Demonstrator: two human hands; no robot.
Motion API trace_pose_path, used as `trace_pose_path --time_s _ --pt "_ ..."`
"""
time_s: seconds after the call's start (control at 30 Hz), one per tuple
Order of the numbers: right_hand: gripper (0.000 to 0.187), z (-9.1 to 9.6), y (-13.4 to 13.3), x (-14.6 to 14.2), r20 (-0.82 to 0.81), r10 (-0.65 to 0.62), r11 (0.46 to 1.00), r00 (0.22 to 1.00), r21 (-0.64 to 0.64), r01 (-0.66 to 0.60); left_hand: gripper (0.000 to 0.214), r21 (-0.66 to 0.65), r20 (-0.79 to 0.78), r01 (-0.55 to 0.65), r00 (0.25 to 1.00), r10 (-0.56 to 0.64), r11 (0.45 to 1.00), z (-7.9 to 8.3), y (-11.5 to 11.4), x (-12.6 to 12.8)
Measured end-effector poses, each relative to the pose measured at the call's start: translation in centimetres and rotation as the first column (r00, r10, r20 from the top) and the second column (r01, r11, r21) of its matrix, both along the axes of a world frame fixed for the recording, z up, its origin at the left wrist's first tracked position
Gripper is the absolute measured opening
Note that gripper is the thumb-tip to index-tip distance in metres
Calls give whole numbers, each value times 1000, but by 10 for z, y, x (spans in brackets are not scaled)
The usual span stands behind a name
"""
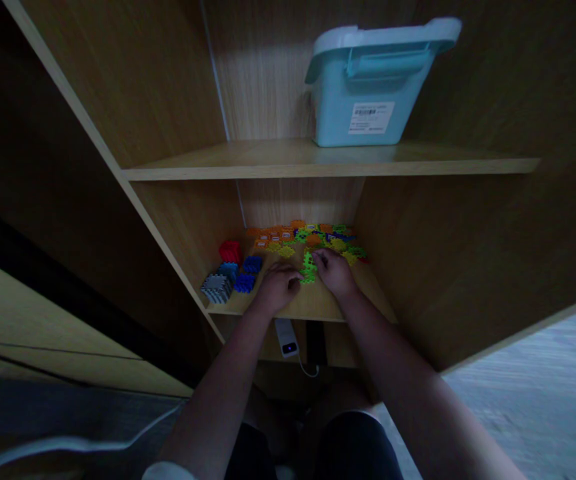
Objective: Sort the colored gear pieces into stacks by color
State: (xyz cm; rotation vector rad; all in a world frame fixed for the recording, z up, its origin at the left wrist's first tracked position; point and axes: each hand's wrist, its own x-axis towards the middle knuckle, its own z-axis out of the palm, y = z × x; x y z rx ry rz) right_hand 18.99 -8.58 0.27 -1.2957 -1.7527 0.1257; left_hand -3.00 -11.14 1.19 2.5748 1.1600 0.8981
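Observation:
On the middle shelf of a wooden cabinet, my left hand and my right hand meet at a strip of bright green interlocking puzzle tiles. The fingers of my left hand curl in at the strip's lower left corner, closed on its edge. My right thumb and fingers pinch the upper right side of the same strip. Behind the hands lie many loose tiles, among them orange tiles, yellow tiles and dark blue tiles. My fingertips are small and dim in this view.
Left on the shelf are a grey tile block, blue tile stacks and a red block. A lidded teal storage box stands on the upper shelf. Below, a white device with a display trails a cable.

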Motion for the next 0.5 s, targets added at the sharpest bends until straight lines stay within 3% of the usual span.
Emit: trace_pose_path --time_s 0.17,0.3,0.5 --pt "23 -5 1 0 -113 32 998 993 -45 -37 10 -30 20 -13 1000 13 999 1 -1 -1" --pt "21 -7 0 -3 -148 106 990 983 -80 -119 13 -50 75 -74 994 78 996 2 0 -2" --pt "8 -5 -3 -5 -3 149 982 989 -121 -148 22 -72 85 -91 992 97 993 -1 2 -1"
